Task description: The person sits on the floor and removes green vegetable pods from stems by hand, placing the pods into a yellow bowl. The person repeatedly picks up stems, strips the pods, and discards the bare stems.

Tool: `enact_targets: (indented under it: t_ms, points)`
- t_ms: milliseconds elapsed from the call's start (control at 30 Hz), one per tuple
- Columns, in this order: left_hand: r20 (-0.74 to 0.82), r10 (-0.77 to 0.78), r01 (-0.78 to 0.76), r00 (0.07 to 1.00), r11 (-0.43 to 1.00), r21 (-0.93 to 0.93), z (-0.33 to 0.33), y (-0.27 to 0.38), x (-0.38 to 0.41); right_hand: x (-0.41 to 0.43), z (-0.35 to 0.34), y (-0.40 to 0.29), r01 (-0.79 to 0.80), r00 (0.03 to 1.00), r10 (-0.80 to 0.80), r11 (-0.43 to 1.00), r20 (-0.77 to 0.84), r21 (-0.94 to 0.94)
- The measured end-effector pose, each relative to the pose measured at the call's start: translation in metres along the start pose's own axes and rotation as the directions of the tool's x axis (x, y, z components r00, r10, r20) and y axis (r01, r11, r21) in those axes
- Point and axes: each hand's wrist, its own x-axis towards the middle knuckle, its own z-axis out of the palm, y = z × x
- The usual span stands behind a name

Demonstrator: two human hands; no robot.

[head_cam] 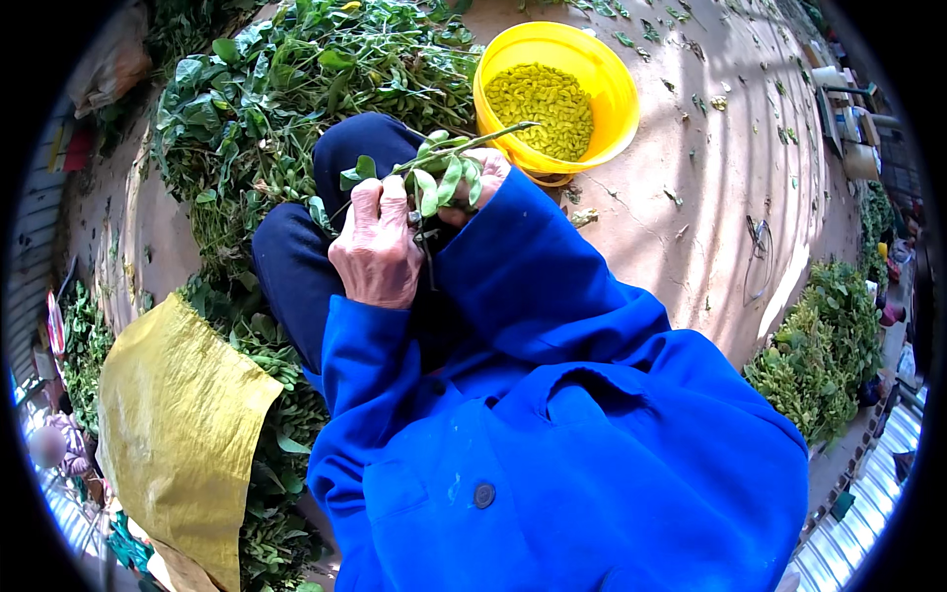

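Note:
My left hand (377, 240) grips a cut soybean stem (484, 138) with a few leaves, held above my knees. Green pods (447, 181) hang from the stem between my two hands. My right hand (492, 174) is curled at these pods, its fingertips partly hidden behind them. Just beyond it stands a yellow plastic bucket (618, 100), partly filled with shelled green beans (540, 107). A large heap of uprooted bean plants (318, 81) lies in front of my knees and down my left side.
A yellow woven sack (185, 436) covers part of the plants at my left. Leaf scraps and a thin wire loop (758, 248) lie on the concrete floor (666, 214) to the right. Another pile of plants (821, 348) sits at far right, near stacked containers (851, 126).

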Motion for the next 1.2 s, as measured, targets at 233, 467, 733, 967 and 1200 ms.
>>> enact_targets:
  t_ms: [233,467,733,967,1200]
  points:
    - [-0.082,-0.067,0.067,0.994,0.998,-0.004,-0.011,0.0,0.001,0.003,-0.002,-0.003,-0.002,1.0,0.002,1.0,0.028,-0.022]
    - [-0.078,-0.195,0.175,0.978,0.962,-0.208,-0.014,-0.009,0.011,0.0,-0.004,-0.007,0.008,0.998,-0.003,0.997,0.06,-0.074]
    - [-0.171,-0.147,0.158,0.974,0.986,0.052,-0.03,-0.008,0.026,-0.014,-0.025,-0.013,0.038,0.993,0.004,0.939,0.119,-0.343]
    - [-0.021,-0.572,0.464,0.82,0.687,-0.559,-0.026,-0.004,0.008,-0.023,0.013,-0.008,-0.091,0.958,0.118,0.99,0.263,-0.111]
    - [0.05,-0.512,0.396,0.857,0.596,-0.698,-0.034,-0.011,-0.01,0.003,0.041,0.027,-0.034,0.999,0.039,0.989,-0.028,0.146]
